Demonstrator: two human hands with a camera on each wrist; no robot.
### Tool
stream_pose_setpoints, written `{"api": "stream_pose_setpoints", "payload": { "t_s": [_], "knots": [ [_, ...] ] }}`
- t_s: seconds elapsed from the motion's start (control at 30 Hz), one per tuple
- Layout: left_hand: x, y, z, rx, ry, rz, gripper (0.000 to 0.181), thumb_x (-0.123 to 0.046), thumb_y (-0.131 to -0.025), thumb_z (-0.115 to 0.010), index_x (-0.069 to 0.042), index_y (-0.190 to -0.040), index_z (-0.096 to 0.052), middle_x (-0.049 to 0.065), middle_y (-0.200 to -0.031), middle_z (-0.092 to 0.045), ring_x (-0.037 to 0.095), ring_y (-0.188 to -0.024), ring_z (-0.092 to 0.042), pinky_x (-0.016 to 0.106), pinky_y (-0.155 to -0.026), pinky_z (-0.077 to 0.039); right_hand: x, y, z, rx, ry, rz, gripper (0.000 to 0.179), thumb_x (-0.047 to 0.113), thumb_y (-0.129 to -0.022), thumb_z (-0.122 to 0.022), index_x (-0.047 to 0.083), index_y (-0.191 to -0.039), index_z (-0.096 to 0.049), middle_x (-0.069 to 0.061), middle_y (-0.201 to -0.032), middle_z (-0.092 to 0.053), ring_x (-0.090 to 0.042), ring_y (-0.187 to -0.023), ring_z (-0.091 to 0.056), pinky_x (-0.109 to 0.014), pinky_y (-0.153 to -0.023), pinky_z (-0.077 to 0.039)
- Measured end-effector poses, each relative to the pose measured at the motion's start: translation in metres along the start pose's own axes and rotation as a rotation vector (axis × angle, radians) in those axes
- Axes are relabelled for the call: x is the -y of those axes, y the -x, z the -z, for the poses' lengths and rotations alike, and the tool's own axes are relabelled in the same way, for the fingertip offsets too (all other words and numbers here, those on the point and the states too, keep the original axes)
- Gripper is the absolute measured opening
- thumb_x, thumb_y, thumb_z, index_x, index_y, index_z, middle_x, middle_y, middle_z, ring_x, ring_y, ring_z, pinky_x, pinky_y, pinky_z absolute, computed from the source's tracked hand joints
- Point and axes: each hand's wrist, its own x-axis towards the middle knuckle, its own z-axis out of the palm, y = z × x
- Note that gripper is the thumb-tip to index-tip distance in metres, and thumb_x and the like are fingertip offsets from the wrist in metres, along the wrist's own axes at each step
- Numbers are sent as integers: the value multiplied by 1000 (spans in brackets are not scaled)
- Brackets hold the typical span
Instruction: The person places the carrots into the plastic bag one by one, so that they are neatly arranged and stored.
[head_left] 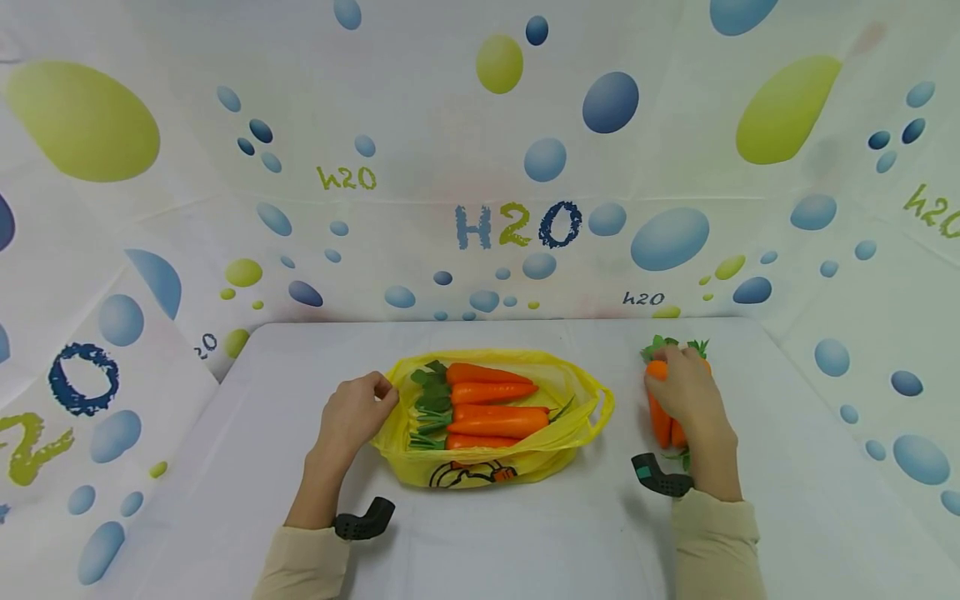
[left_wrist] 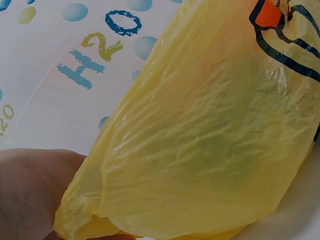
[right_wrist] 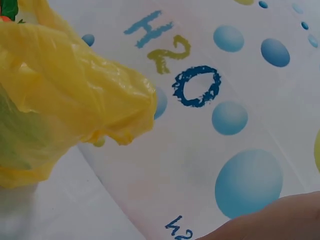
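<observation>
A yellow plastic bag (head_left: 480,468) lies with its mouth spread wide in the head view. Several orange carrots (head_left: 495,422) with green tops lie side by side inside it. My left hand (head_left: 352,412) pinches the bag's left end; in the left wrist view the thin yellow plastic (left_wrist: 200,150) stretches away from the fingers, which are mostly below the frame. To the right of the bag, my right hand (head_left: 692,392) reaches over more carrots (head_left: 660,423) and grips one near its leafy end, partly hiding them. Only an edge of that hand shows in the right wrist view.
A white table (head_left: 525,542) bears everything. Behind it hangs a white backdrop (head_left: 420,100) printed with blue and green drops and lettering. The bag's loop handle (head_left: 602,412) points toward the right hand. Each wrist wears a black device (head_left: 365,520).
</observation>
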Motion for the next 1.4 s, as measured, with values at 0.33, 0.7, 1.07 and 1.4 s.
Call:
{"api": "stream_pose_setpoints", "payload": {
  "t_s": [0.33, 0.7, 1.07, 1.4],
  "knots": [
    [0, 0, -1, 2, -5, 4, 24, -25, -94, -59, -4, -100, -69, 13, -97, -73, 20, -70, -59, 33, -63, -51, -5, -1, -4, 104, 18, -56, 51, 16, -96, -57, -4, -141, -44, -38, -142, -31, -49, -113, -46, -64, -98, -46],
    [0, 0, -1, 5, -7, 1, 24, -25, -94, -59, -4, -100, -69, 13, -97, -73, 20, -71, -60, 34, -65, -52, -10, -7, -11, 165, 46, -30, 52, 8, -96, -53, -8, -145, -43, -39, -145, -31, -51, -125, -42, -65, -106, -40],
    [1, -1, -2, -2, -8, 1, 24, -26, -94, -59, -4, -100, -69, 13, -98, -73, 22, -74, -61, 36, -66, -53, -11, -7, -15, 158, 94, 62, 43, -2, -91, -48, -6, -133, -57, -40, -137, -42, -52, -125, -43, -64, -107, -39],
    [1, 0, -2, 0, -12, -1, 24, -25, -94, -59, -4, -100, -69, 13, -99, -73, 23, -76, -62, 37, -68, -53, -9, -10, -22, 185, 100, 36, 42, 8, -95, -53, -2, -136, -57, -36, -136, -45, -47, -118, -44, -64, -107, -39]
  ]
}}
